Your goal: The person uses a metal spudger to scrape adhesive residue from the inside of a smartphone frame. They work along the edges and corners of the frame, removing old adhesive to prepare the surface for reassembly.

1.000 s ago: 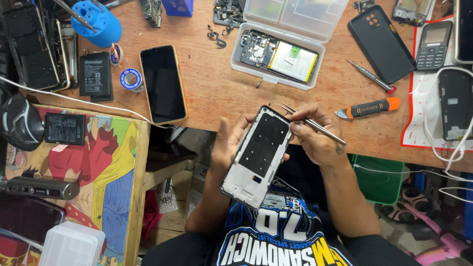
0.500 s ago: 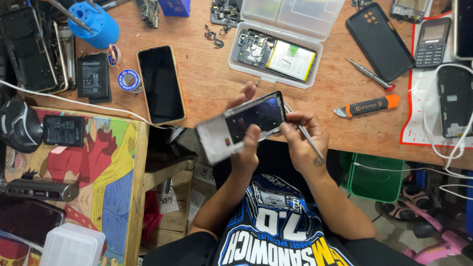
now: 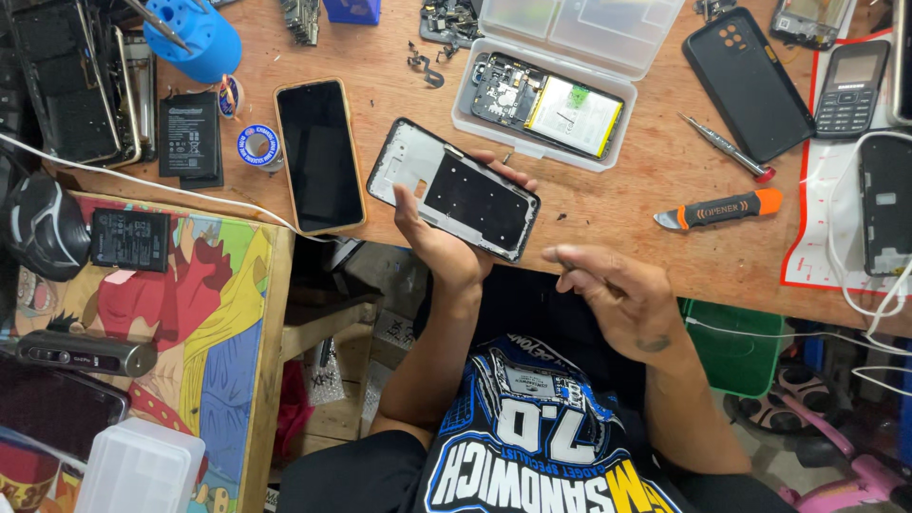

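The left hand (image 3: 432,237) cradles a stripped phone frame (image 3: 454,188) above the front edge of the desk (image 3: 608,204), fingers curled round its far side and thumb along its near side, with the dark inner plate facing up. The right hand (image 3: 608,290) hangs at about four o'clock from the frame, clear of it, fingertips pressed together as if pinching something very small; whether it holds a screw or a thin tool I cannot tell.

This looks like the inspect-and-strip stage of phone disassembly. The next move would call for a steady frame and a fine tip on a small spot.

At one o'clock sits a clear plastic box (image 3: 560,71) with a circuit board and battery. An orange pry tool (image 3: 722,209) lies at three o'clock. The frame's underside is hidden.
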